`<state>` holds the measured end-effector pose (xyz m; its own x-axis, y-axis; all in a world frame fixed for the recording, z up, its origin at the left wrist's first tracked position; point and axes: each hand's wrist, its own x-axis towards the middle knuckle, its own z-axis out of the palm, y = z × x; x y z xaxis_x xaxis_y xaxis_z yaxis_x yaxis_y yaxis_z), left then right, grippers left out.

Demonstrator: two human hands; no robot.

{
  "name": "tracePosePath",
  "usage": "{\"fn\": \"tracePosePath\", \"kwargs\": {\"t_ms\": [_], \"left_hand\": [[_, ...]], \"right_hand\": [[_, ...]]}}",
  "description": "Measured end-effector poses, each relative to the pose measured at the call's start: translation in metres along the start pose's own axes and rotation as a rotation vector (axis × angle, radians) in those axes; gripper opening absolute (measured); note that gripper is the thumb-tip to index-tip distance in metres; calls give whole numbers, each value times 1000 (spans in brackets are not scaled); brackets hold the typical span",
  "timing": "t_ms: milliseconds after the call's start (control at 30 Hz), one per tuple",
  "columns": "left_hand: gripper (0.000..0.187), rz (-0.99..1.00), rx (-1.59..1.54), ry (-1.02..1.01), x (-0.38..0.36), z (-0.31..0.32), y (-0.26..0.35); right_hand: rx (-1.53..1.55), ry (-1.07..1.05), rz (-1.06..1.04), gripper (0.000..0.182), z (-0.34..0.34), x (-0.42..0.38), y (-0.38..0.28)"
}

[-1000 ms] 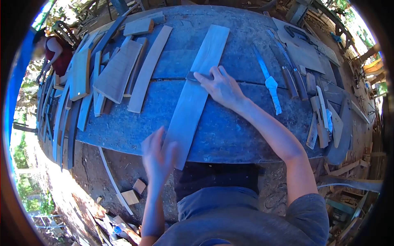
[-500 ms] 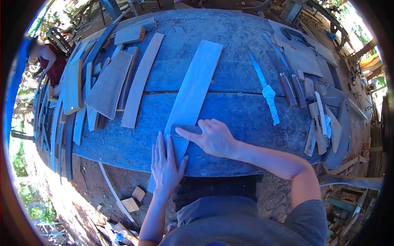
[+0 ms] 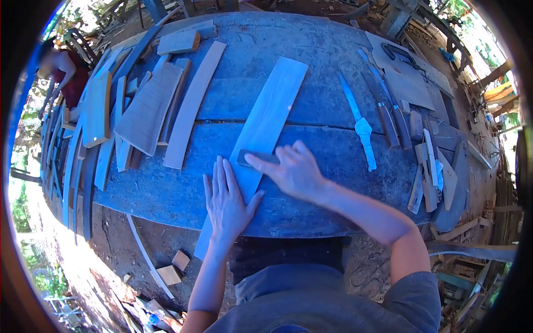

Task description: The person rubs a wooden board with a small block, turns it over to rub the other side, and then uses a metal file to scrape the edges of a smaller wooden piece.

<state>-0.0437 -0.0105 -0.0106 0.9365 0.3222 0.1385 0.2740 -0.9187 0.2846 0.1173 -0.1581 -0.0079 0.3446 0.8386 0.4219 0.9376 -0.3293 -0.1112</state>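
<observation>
A long pale wooden board (image 3: 275, 102) lies at a slant on the worn workbench (image 3: 327, 213), its near end sticking out past the front edge. My left hand (image 3: 226, 208) rests flat on the near part of this board, fingers stretched out and thumb apart. Across the board, just ahead of those fingertips, sits a small dark flat block (image 3: 245, 155). My right hand (image 3: 297, 175) grips the block, with the thumb laid along it. The block's underside is hidden against the wood.
Left of the board lie a curved plank (image 3: 195, 105), a wide wooden panel (image 3: 147, 111) and several stacked offcuts. On the right are a cloth-wrapped blade (image 3: 362, 129), handled tools (image 3: 388, 125) and a dark clamp (image 3: 397, 53). A person (image 3: 66, 75) is at the far left.
My right hand and the block have moved a little farther up the board, away from me. My left hand has also slid forward along it. The view has shifted slightly.
</observation>
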Motion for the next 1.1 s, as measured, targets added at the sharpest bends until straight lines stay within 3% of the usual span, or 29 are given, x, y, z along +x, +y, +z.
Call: {"fn": "tracePosePath", "kwargs": {"t_ms": [33, 167, 233, 300, 367, 467, 533, 600, 700, 800, 867, 967, 1033, 1100], "left_hand": [[100, -15, -5, -10, 3, 2, 0], [103, -36, -14, -21, 4, -1, -2], [102, -51, 22, -14, 2, -1, -1], [102, -60, 42, 4, 6, 0, 0], [101, -60, 22, 1, 7, -2, 1], [102, -44, -19, -5, 8, -2, -2], [101, -46, -26, -20, 7, -1, -3], [100, -51, -29, -8, 7, -2, -3], [100, -45, -16, -4, 8, -6, -4], [100, -69, -56, 2, 12, -6, 0], [99, -71, -63, -12, 11, -7, 0], [100, -62, -63, -12, 10, -5, -2], [99, -58, -62, -12, 8, -5, -3], [99, -56, -58, 2, 9, -6, -3]], "right_hand": [[-34, 9, -59, 46, -1, 3, 10], [-259, 60, 352, 43, 5, 54, 115], [-282, 79, 420, 43, 11, 58, 115], [-293, 67, 322, 44, 18, 42, 86], [-141, 17, 106, 44, 11, 15, 28], [25, -84, -72, 45, -8, 1, -1], [-141, 59, -8, 46, 10, 24, 57], [-263, -89, 390, 46, 0, 57, 124], [-354, 31, 532, 44, 10, 70, 147], [-219, 20, 248, 45, 17, 37, 77], [53, -23, 79, 44, 5, 12, 16], [-87, 29, -38, 42, 12, 20, 53], [-302, -101, 306, 40, 2, 57, 115], [-385, 91, 502, 37, 6, 70, 173]]}}
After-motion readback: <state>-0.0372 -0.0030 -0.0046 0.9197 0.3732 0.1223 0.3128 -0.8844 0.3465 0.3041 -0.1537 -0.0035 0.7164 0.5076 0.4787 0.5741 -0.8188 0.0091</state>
